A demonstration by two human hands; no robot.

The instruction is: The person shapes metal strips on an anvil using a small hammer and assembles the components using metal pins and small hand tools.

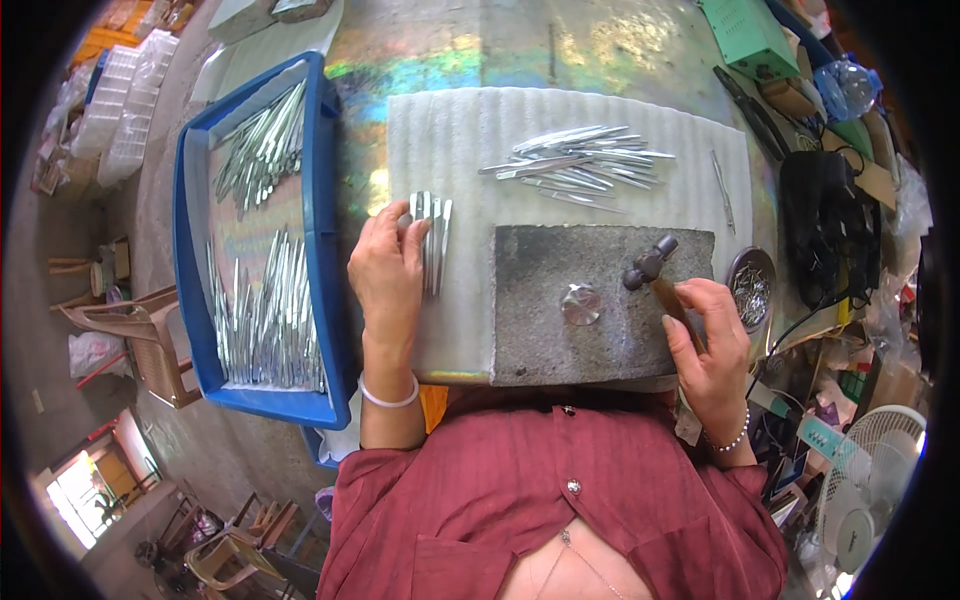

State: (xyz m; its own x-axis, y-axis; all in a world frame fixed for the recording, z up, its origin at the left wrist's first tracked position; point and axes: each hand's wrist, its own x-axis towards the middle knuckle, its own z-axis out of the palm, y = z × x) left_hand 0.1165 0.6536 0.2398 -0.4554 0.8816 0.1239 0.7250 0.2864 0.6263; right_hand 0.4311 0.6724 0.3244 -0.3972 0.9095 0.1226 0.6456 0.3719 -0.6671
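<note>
Fingers (704, 292) of the right hand (717, 355) grip a wooden-handled, dark-metal hammer (653, 264); those of the left hand (386, 270), hold unclear, touch slim silver metal strips (445, 232) on white foam (450, 130); a careless nudge could scatter the row.

And it's a burgundy button-front shirt (540, 470), faintly striped, shiny button (573, 487) gleaming, chest pocket (460, 570) on the left! White bangle (390, 403) round the left wrist (388, 360), beaded bracelet (735, 442) on the right, fine necklace (566, 537) at the neckline!
</note>
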